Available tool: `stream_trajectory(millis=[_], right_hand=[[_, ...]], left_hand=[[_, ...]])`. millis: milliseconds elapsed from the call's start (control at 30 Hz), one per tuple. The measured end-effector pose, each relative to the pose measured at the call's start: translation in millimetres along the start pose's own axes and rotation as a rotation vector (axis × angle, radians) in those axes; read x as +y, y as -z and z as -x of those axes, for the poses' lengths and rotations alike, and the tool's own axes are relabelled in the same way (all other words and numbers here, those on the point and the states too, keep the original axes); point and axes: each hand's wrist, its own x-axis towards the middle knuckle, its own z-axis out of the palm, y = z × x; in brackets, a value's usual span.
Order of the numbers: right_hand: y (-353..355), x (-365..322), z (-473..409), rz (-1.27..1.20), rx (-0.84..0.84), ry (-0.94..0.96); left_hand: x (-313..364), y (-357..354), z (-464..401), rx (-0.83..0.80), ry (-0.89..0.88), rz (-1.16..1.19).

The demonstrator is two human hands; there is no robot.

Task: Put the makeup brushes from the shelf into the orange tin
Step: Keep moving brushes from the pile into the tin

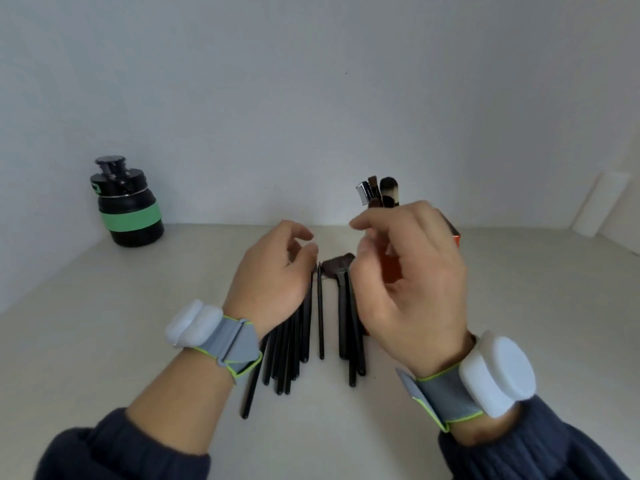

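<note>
Several black-handled makeup brushes (320, 317) lie side by side on the white shelf (138, 323), handles towards me. The orange tin (456, 240) stands behind my right hand and is mostly hidden by it. A few brushes (377, 190), one with a small comb head, stick up out of the tin. My left hand (277, 275) hovers over the left group of brushes with its fingers curled and apart, holding nothing. In front of the tin, my right hand (405, 278) is raised, fingers loosely spread and empty.
A black bottle with a green band (128, 206) stands at the back left against the wall. A white panel (599, 206) leans in the back right corner. Both wrists wear grey straps with white pods.
</note>
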Motion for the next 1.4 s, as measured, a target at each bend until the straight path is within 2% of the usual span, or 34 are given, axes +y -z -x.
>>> stream_trajectory(millis=[133,300,433,600,967,1400], right_hand=[[-8.3,-8.0,8.7,-0.042,-0.280,0.033],[-20.7,-5.4,20.7,0.177,-0.698,-0.011],[-29.0,-3.2,31.2,0.280,-0.827,-0.070],[-33.4,-5.0,38.2,0.337,-0.976,-0.099],[-36.6,-9.7,34.8,0.413,-1.063,-0.159],[-33.1,-17.1,24.4,0.449,-1.164,-0.412]], left_hand=[[-22.8,18.2,-1.7,-0.182,0.066,-0.269],[-33.0,27.7,-1.0,-0.334,0.187,-0.416],[-34.6,24.1,1.5,-0.409,0.225,-0.469],[-34.6,19.8,3.6,-0.415,0.238,-0.475],[-28.4,20.2,5.2,-0.404,0.304,-0.430],[-23.7,21.6,6.1,-0.390,0.303,-0.522]])
